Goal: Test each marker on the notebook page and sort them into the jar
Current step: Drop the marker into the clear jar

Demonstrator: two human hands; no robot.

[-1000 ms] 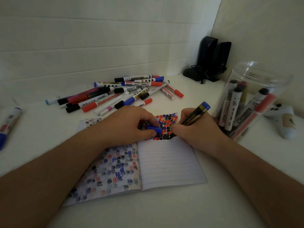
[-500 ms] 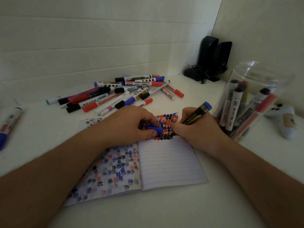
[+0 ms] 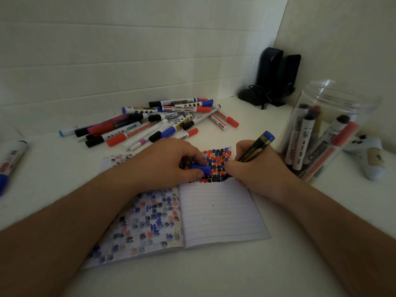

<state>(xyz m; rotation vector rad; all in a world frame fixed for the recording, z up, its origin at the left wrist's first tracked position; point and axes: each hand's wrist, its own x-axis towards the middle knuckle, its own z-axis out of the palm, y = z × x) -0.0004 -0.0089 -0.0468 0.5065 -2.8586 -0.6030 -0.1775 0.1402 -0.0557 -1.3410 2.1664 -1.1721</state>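
Observation:
An open lined notebook (image 3: 218, 213) lies on the white desk, its upper right page covered with red, blue and black marks. My right hand (image 3: 255, 170) grips a black-and-gold marker with a blue end (image 3: 256, 147), tip down on the marked patch. My left hand (image 3: 165, 166) rests on the page and pinches the blue cap (image 3: 200, 169). A clear plastic jar (image 3: 327, 129) stands at the right with several markers upright inside. A pile of markers (image 3: 158, 123) lies behind the notebook.
Two black speakers (image 3: 276, 76) with a cable stand in the back corner. A white game controller (image 3: 368, 157) lies to the right of the jar. One loose marker (image 3: 10, 161) lies at the far left edge. White walls close the desk at back and right.
Nearly nothing has changed. Both hands stay on the notebook; the marker in my right hand has shifted only slightly over the marked patch.

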